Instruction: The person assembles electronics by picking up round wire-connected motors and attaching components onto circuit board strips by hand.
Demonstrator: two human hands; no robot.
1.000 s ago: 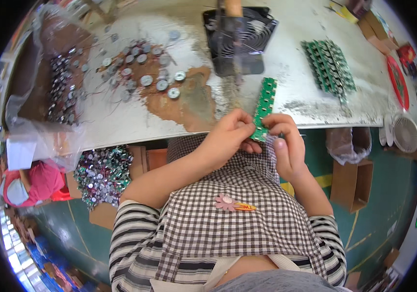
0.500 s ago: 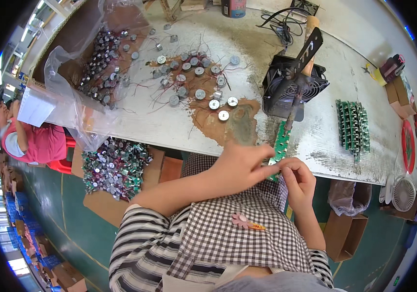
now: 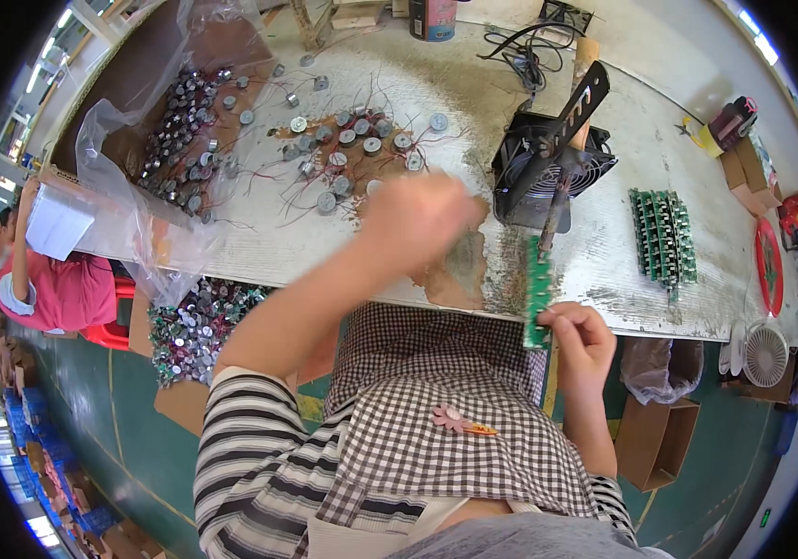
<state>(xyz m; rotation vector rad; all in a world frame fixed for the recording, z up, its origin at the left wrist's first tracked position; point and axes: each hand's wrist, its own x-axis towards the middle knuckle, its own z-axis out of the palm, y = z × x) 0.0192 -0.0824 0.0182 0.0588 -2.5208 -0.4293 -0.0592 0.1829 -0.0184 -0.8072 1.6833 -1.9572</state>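
Note:
My right hand (image 3: 585, 337) pinches the lower end of a narrow green circuit board strip (image 3: 538, 293) at the table's front edge. The strip's upper end lies by the lower tip of a soldering iron (image 3: 558, 200), which is propped in a black bracket (image 3: 574, 121). My left hand (image 3: 420, 219) is smeared by motion over a brown patch of the tabletop, beside a loose group of small round metal motors (image 3: 373, 145) with thin red wires. Its fingers cannot be made out, and it covers some of the nearest motors.
A black fan (image 3: 513, 154) stands behind the iron. Several finished-looking green board strips (image 3: 664, 238) lie stacked at right. A plastic-lined box of motors (image 3: 175, 140) is at left, and a carton of similar parts (image 3: 196, 340) sits below. A person in pink (image 3: 63, 284) sits far left.
My left hand has left the board strip and moved up and left toward the motors. My right hand still holds the strip, which shows more fully now.

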